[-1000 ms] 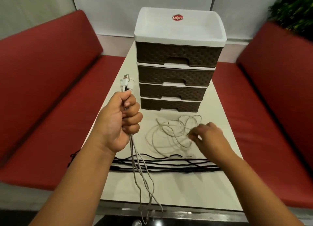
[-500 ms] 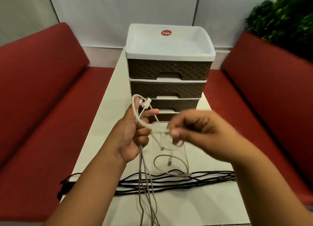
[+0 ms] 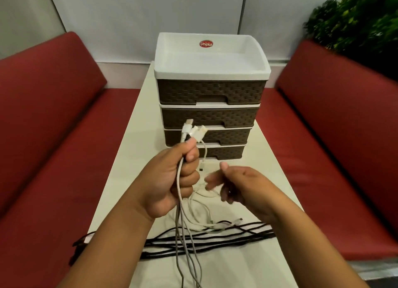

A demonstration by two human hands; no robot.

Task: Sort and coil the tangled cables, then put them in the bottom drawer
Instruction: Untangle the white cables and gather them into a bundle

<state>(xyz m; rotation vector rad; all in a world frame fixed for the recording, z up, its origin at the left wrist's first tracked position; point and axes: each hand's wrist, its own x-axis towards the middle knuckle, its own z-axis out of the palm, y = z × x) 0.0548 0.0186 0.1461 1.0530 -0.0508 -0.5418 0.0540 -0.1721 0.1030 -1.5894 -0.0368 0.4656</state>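
Left hand [image 3: 172, 186] had its fingers wrapped around the white cables [image 3: 179, 190], plugs [image 3: 193, 132] sticking up above them, right hand [image 3: 239, 187] loosely curled beside, grip unclear, black cable [image 3: 215, 238] uncoiled below, bottom drawer [image 3: 221, 153] closed beyond; barely started.

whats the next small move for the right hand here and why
Probably pinch the loose white cable under the left hand and start looping it. The left hand's grip already bunches the plug ends; the right hand hovers beside it, seemingly empty, and the bottom drawer is shut.
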